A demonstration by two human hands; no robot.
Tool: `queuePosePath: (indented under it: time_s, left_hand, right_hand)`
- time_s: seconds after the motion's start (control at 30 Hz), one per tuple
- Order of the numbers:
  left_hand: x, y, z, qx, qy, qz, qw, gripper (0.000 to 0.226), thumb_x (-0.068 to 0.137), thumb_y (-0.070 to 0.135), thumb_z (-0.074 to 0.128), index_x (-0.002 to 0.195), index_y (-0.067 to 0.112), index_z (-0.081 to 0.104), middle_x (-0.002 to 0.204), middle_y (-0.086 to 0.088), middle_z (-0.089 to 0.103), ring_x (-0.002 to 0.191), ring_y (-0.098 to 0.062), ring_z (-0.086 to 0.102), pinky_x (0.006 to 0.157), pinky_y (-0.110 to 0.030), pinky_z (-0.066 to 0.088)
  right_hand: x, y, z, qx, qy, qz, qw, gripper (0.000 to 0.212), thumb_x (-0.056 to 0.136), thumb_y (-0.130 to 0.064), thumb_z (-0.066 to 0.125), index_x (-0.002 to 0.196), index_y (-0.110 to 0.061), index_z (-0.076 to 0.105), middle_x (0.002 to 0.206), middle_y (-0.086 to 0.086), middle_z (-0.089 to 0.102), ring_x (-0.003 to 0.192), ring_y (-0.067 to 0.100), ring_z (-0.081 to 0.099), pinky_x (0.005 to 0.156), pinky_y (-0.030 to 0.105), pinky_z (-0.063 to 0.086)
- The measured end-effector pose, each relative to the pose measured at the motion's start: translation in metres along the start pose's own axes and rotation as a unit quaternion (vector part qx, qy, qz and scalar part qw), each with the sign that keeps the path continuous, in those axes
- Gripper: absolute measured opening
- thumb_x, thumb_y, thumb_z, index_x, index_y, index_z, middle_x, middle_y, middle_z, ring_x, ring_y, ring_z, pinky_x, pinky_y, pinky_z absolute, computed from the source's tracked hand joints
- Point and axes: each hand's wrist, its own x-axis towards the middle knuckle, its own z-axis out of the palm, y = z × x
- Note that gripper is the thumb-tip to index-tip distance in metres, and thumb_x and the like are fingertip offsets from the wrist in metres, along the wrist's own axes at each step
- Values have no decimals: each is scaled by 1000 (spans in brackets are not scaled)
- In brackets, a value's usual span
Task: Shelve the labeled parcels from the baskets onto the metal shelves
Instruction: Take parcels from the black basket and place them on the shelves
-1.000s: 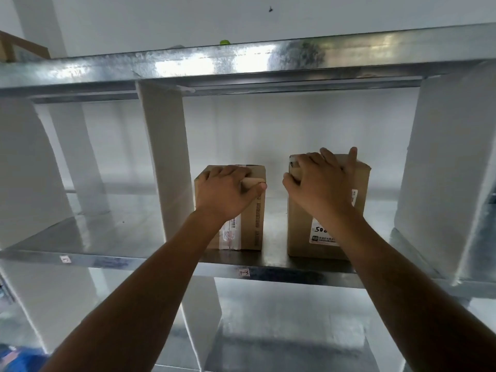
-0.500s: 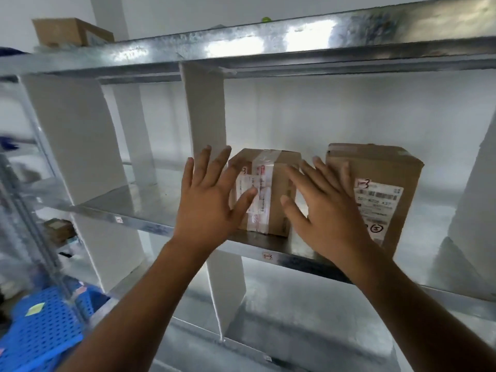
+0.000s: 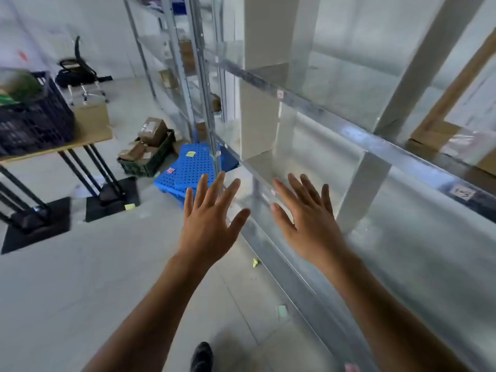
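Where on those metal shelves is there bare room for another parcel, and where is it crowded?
Bare: the bay between the white divider and the white post, and the next bay right of that post. Crowded: the brown parcels on the shelf above, far right, and the green floor basket.

Storeroom — metal shelves [image 3: 308, 103], parcel basket [image 3: 146, 159].

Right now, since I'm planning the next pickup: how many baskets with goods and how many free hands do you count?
Dark crate on the table: 1
Dark green basket on the floor: 1
Free hands: 2, left hand and right hand
Total: 4
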Motion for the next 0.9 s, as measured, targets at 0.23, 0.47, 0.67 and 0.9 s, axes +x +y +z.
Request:
queuePosePath:
  time_s: [0.23, 0.47, 0.67, 0.9]
  left_hand:
    - [-58, -139, -14, 8, -51, -119, 991, 69, 99, 69, 31, 161, 39, 20, 172, 5, 7, 158, -20, -11, 128, -48, -4]
    - [-96, -297, -52, 13, -66, -220, 973, 69, 101, 66, 33, 162, 39, 18, 172, 5, 10, 159, -24, -6, 128, -50, -2]
    - [-130, -395, -82, 21, -94, -294, 951, 68, 101, 65, 33, 161, 37, 19, 172, 7, 9, 159, -25, -7, 127, -51, -6]
    - [-130, -503, -92, 16, -89, -383, 919, 67, 102, 66, 31, 161, 37, 20, 172, 6, 9, 159, -24, -8, 126, -52, -9]
  right_hand:
    - [38, -103, 106, 4, -137, -36, 990, 74, 97, -67, 12, 165, -37, 20, 174, 1, 16, 162, 23, 4, 129, 58, -1]
    - [86, -240, 219, 10, -203, -86, 975, 61, 108, -55, 31, 165, -37, 17, 175, 2, 13, 162, 21, 0, 129, 55, -5]
    - [113, -325, 291, 18, -296, -114, 948, 64, 105, -60, 24, 165, -41, 11, 175, -1, 7, 162, 18, -5, 130, 52, -6]
    - [191, -418, 366, 44, -337, -188, 921, 64, 106, -57, 28, 165, -38, 13, 175, 2, 10, 162, 19, -4, 129, 49, -8]
